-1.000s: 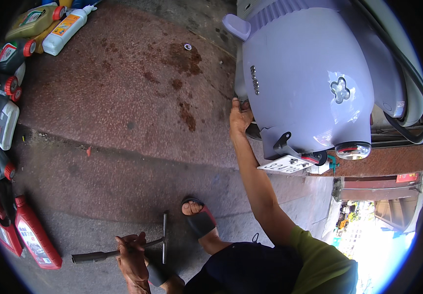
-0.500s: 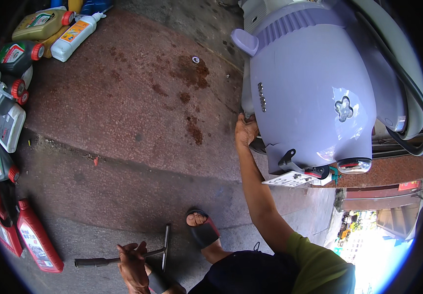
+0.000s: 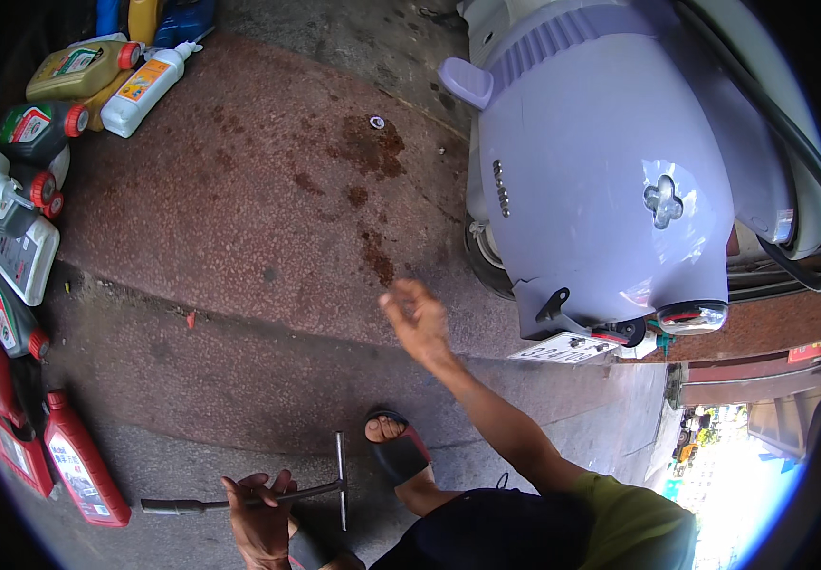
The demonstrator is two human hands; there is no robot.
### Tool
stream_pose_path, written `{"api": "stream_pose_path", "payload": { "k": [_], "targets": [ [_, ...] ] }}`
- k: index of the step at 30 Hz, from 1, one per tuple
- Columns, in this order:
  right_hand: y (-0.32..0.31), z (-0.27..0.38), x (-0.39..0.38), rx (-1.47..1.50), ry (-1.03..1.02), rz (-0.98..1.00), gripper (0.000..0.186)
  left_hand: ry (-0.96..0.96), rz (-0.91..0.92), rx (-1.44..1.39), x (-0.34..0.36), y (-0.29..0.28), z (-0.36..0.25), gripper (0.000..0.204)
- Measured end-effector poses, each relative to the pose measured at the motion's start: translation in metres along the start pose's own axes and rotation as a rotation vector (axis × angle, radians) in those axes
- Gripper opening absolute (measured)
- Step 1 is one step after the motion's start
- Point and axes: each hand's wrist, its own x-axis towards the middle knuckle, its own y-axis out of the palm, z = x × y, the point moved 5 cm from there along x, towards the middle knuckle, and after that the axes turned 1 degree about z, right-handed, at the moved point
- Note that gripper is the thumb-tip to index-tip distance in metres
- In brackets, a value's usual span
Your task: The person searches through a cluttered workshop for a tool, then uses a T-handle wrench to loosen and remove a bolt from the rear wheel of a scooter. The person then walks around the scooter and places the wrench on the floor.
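Observation:
At the lower edge, my left hand (image 3: 260, 518) is closed around the shaft of a T-handle socket wrench (image 3: 314, 492). The wrench's crossbar points along the ground to the right of the hand, and its socket end sticks out to the left. My right hand (image 3: 417, 321) is over the stained pavement, left of a lilac scooter (image 3: 601, 161). Motion smears its fingers, so whether they hold anything does not show. Closest to this hand on the scooter are the wheel (image 3: 486, 255) and the white licence plate (image 3: 563, 349).
Several oil bottles line the left side, among them a red bottle (image 3: 85, 465), a gold bottle (image 3: 78, 71) and a white bottle (image 3: 144, 95). A small round cap-like piece (image 3: 377, 122) lies near dark wet stains (image 3: 372, 152). My sandalled foot (image 3: 396, 446) stands beside the wrench.
My right hand has left the underside of the scooter and swung left and down over the pavement. In my left hand, the wrench has shifted slightly, its crossbar now further right.

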Motion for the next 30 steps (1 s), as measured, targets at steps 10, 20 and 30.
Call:
{"api": "stream_pose_path", "payload": {
  "k": [10, 20, 30],
  "targets": [
    [0.062, 0.096, -0.154, -0.35, -0.522, 1.103, 0.019, 0.112, 0.227, 0.0, -0.021, 0.074, -0.025, 0.054],
    [0.071, 0.086, -0.161, 0.498, 0.258, 0.825, 0.027, 0.171, 0.312, 0.285, -0.012, 0.113, 0.013, 0.06],
    [0.027, 0.033, -0.082, 0.309, 0.301, 0.137, 0.009, 0.28, 0.215, 0.636, -0.022, 0.065, -0.025, 0.049]
  ]
}}
